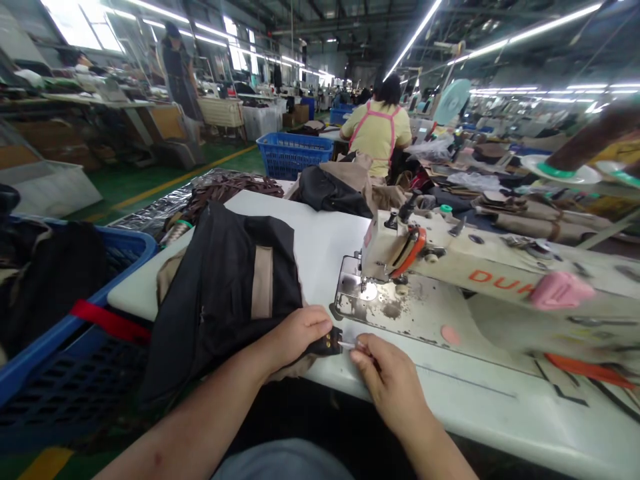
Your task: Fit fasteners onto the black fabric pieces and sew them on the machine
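My left hand is closed on the edge of a black fabric piece, near its right end. This fabric has a beige strip on it and spreads over the table's left part. Past my left fingertips sticks out a black tab with small brass-coloured dots. My right hand pinches a thin whitish piece whose tip meets the tab's end; its kind is hard to make out. Just beyond both hands stands the sewing machine, its needle area above a metal plate.
A blue basket of dark fabric stands at the left, with a red strap over its rim. Behind the table lie beige and black pieces. A person sits ahead, beside another blue basket. Fabric stacks fill the right.
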Demonstrator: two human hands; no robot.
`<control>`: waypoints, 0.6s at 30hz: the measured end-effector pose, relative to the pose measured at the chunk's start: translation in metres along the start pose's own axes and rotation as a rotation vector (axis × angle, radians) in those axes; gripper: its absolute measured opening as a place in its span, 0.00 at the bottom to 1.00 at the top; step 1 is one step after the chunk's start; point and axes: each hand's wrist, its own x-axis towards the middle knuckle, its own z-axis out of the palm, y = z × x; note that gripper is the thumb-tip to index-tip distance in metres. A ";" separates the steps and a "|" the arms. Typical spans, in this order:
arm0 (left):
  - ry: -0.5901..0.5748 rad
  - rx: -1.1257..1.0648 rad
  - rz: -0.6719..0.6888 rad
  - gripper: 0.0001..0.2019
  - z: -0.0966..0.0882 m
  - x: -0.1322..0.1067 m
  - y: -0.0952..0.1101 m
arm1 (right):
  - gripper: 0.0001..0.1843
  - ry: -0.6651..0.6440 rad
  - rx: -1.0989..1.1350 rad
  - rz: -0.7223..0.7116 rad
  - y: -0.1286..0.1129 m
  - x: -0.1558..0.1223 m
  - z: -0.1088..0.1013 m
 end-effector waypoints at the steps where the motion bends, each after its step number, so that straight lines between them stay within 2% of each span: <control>1: 0.003 0.019 0.010 0.19 0.001 0.000 0.000 | 0.13 0.065 -0.135 -0.071 -0.002 -0.002 -0.001; 4: 0.005 0.062 0.027 0.18 0.002 0.001 0.000 | 0.11 0.187 -0.482 -0.222 -0.008 -0.007 -0.002; 7: -0.004 0.078 0.028 0.18 0.003 0.002 -0.001 | 0.11 0.213 -0.599 -0.261 -0.014 -0.012 0.000; 10: -0.006 0.082 0.024 0.18 0.002 0.002 -0.003 | 0.12 0.234 -0.570 -0.232 -0.015 -0.014 0.006; 13: -0.004 0.043 0.031 0.19 0.001 0.000 -0.003 | 0.14 0.231 -0.447 -0.178 -0.013 -0.013 0.009; 18: -0.005 -0.030 0.028 0.21 0.000 -0.002 -0.001 | 0.16 0.150 -0.247 -0.141 -0.008 -0.007 0.004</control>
